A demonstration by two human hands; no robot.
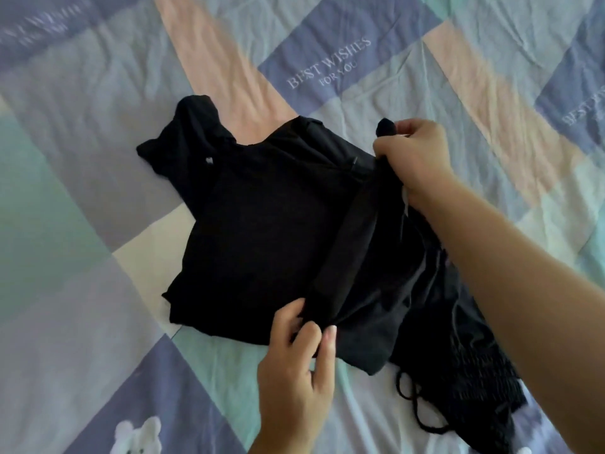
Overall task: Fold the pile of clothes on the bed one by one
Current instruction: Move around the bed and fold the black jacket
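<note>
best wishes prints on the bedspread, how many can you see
3: one readable on the purple patch above the black garment, one cut off at the right edge, one blurred at top left. Others may be hidden.

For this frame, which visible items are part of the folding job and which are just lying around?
In the job:
black garment, spread on the bed
left hand, pinching its near edge
right hand, gripping its far edge
dark ribbed garment with a cord, beside it

Just there:
patchwork bedcover
teddy bear print
</note>
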